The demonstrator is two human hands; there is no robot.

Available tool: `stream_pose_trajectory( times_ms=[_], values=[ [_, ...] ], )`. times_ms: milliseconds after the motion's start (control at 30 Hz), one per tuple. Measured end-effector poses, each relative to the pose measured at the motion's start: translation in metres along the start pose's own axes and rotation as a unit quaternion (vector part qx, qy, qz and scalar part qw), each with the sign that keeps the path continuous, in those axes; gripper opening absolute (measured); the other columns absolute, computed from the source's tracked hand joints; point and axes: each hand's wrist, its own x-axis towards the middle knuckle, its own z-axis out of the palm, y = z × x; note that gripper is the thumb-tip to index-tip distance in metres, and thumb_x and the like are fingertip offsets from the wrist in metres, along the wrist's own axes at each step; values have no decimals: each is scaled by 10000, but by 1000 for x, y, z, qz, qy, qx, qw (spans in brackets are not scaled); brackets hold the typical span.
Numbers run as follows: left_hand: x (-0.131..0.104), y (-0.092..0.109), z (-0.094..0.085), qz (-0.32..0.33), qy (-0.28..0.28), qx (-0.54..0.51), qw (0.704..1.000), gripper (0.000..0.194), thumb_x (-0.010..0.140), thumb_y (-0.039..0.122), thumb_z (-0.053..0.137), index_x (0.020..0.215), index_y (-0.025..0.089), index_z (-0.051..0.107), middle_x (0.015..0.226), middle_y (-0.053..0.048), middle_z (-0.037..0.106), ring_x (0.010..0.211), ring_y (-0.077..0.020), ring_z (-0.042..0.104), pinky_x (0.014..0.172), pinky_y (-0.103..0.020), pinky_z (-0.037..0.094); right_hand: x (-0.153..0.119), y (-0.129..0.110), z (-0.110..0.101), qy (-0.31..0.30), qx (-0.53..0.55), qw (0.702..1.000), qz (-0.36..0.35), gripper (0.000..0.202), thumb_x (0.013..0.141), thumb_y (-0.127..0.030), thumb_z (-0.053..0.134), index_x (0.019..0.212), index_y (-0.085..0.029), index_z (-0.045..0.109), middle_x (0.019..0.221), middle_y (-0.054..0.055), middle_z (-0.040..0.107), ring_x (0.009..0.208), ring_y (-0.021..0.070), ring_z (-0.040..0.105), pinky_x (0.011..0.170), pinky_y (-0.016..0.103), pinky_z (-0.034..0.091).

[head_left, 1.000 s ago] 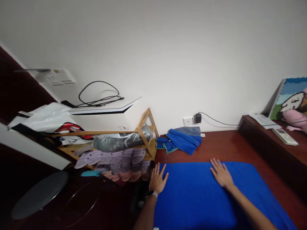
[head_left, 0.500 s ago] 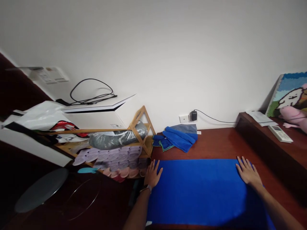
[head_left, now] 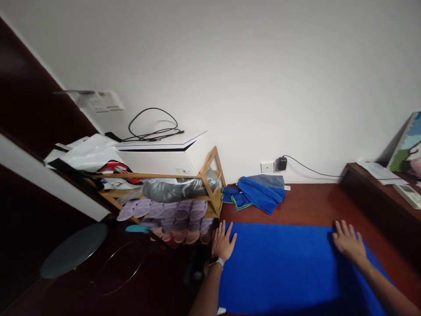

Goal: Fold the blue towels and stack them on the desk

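A blue cloth [head_left: 279, 263] lies spread out on the reddish-brown wooden table [head_left: 312, 202]. My left hand [head_left: 223, 242] rests flat on the cloth's far left corner, fingers spread, with a watch [head_left: 216, 262] on the wrist. On the far right corner lies my right hand [head_left: 349, 240], its fingers also stretched out. Both palms face down and neither hand grips anything. Beyond the cloth, near the wall, is a loose pile of blue cloths [head_left: 261, 193] with a grey one [head_left: 269, 180] partly under them.
Left of the table stands a wooden rack [head_left: 215, 175] with a white box [head_left: 158, 160], a coiled black cable [head_left: 153, 127] and rows of slippers [head_left: 194, 210]. A round stool [head_left: 75, 250] is lower left. A plugged-in adapter [head_left: 282, 163] and a raised ledge [head_left: 368, 193] border the table.
The view has turned to the left, so everything sits further right in the picture. Both hands stay flat on the far corners of the blue cloth.
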Motion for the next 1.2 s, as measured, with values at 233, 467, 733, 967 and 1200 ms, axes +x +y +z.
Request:
stream_pose_trajectory(
  times_ms=[233,467,733,967,1200],
  values=[
    [-1,0,3,4,8,-18,1000,624,1073,559,394,1661,351,369,1765,-45,321,1625,-311,284,1297,-531,308,-106,-305,-13,-71,130,938,-312,718,1054,-488,231,1691,-166,314,1753,57,277,1636,299,229,1330,522,184],
    [1,0,1,2,-1,-13,1000,609,1085,546,371,1660,342,375,1768,-52,316,1625,-307,283,1298,-528,301,-123,-329,6,-137,130,927,-325,726,1068,-547,228,1689,-181,313,1745,76,268,1637,272,220,1337,529,152],
    [4,-2,1,8,2,1,1000,603,1091,543,374,1655,331,387,1767,-69,315,1625,-307,281,1293,-534,309,-26,2,22,-23,45,996,-80,874,979,-614,99,1680,-154,344,1728,138,350,1620,366,256,1298,593,222],
    [9,-4,3,23,-1,32,999,611,1087,545,380,1653,316,393,1754,-88,343,1606,-332,322,1262,-553,357,-5,56,19,-16,18,1000,-18,856,986,-585,93,1708,-150,246,1763,100,294,1639,349,199,1325,560,163],
    [12,-1,-2,9,-32,57,998,613,1090,541,365,1655,304,394,1755,-102,335,1615,-330,305,1277,-548,324,-8,45,12,-17,-10,1000,-5,777,1031,-556,122,1706,-198,263,1781,92,246,1625,383,229,1308,581,186]
  ],
)
